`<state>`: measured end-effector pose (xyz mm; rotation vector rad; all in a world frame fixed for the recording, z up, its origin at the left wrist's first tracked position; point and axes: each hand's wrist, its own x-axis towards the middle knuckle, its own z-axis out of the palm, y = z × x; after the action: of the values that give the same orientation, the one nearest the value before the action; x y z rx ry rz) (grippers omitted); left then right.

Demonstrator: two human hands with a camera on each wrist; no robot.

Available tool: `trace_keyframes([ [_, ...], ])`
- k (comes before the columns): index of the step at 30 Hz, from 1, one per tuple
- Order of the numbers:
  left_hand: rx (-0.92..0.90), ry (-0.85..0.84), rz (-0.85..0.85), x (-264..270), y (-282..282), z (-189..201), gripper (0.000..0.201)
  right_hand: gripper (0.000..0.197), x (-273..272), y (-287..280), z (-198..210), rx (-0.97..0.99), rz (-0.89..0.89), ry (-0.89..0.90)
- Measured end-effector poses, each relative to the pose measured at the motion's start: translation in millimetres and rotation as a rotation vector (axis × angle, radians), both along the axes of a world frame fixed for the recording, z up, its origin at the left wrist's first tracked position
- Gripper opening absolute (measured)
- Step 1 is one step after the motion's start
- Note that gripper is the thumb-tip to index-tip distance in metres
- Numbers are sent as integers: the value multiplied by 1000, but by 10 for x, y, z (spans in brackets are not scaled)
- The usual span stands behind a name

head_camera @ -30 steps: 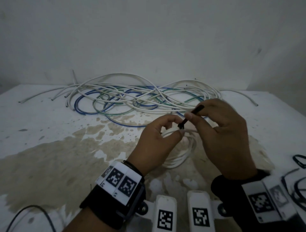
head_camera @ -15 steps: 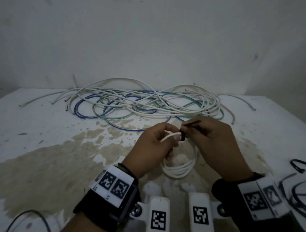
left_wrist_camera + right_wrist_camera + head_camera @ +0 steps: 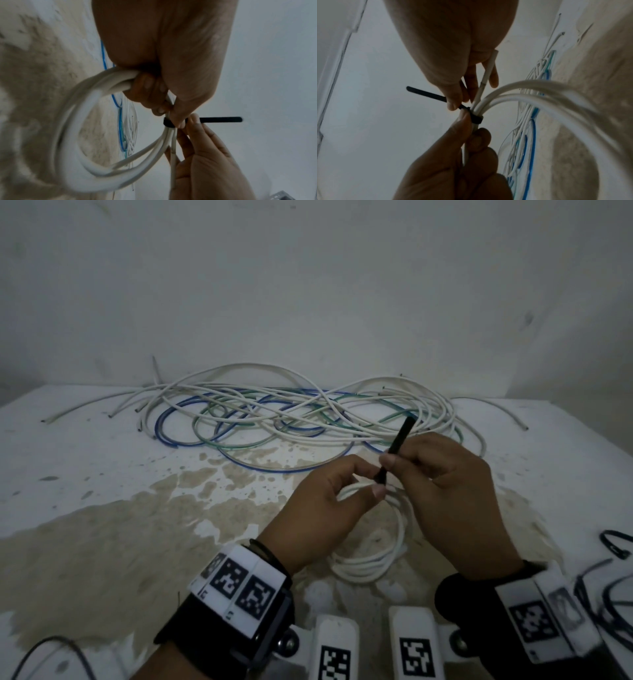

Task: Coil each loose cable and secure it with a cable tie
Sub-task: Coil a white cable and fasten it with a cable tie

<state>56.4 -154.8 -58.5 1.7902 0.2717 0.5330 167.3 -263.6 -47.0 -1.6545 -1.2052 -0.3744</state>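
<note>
A coil of smooth white round cable point(image 3: 371, 563) is gathered near the front middle of the table point(image 3: 102, 460), its lower loops resting on the stained surface and its upper part lifted into the two hands. The left hand point(image 3: 322, 518) has its fingers curled round the bundled strands and its thumb pressed beside the black cable tie point(image 3: 397, 446), a flat matte strap wrapped as a snug band around the strands. The right hand point(image 3: 455, 501) pinches the tie's free tail between thumb and forefinger just beside that band; the tail sticks up and away, straight and stiff, toward the far right. One cut end of the white cable pokes past the band along the right fingers. The tabletop is white, rough and blotched with a wide tan stain under the hands. Far across it lies a tangle of loose cables point(image 3: 281, 416), thin white, blue and green loops spread nearly from the left edge to the right, with bare table between it and the hands. Several spare black ties point(image 3: 616, 546) lie at the near right edge.
</note>
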Motion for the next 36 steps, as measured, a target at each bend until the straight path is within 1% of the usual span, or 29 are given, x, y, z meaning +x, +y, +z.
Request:
trace_keyframes([
  [2,-10,35,-12,-14,-11,5,7,17,-3,-2,7,-38,12,144],
  [4,-90,50,6,-28,-29,5,4,21,-8,1,29,-113,65,316],
  [5,-170,45,23,-27,-28,14,4,21,-7,-1,49,-155,97,357],
  [8,-456,-11,76,-33,17,107,4,18,-19,-1,57,-308,185,376],
  [9,-532,-33,79,-42,45,147,4,18,-28,9,33,-328,206,406],
  [11,-638,-63,73,-74,86,201,7,19,-54,50,2,-263,191,510],
  [13,-706,-44,60,-131,99,223,12,17,-62,103,24,-112,127,574],
  [15,-785,-32,39,-202,96,231,17,16,-77,150,76,-8,63,564],
  [17,-875,-116,36,-257,114,249,19,16,-141,209,128,44,66,556],
  [18,-906,-164,64,-282,143,265,20,16,-191,242,153,46,84,560],
  [19,-922,-204,104,-309,186,278,21,18,-241,274,173,23,109,565],
  [21,-932,-259,189,-385,281,315,22,22,-345,345,211,-95,191,585],
  [22,-941,-274,225,-441,333,333,22,21,-393,389,233,-148,242,623],
  [24,-968,-276,263,-581,421,369,29,19,-476,490,276,-147,325,727],
  [25,-945,-259,269,-663,461,383,33,21,-502,555,292,-114,337,760],
  [26,-882,-218,273,-752,502,398,36,25,-523,631,306,-82,330,777],
  [28,-683,-119,281,-935,596,421,36,28,-575,811,335,-45,308,789],
  [29,-609,-105,296,-1019,648,431,35,28,-615,912,343,-40,305,788],
  [31,-529,-131,361,-1183,773,444,31,28,-730,1143,335,-49,312,758],
  [33,-502,-153,453,-1341,916,452,28,30,-880,1367,314,-76,334,732],
  [34,-521,-163,493,-1431,1008,446,28,29,-970,1485,308,-95,372,750],
  [36,-601,-196,541,-1630,1222,424,26,19,-1155,1693,323,-145,485,864],
])
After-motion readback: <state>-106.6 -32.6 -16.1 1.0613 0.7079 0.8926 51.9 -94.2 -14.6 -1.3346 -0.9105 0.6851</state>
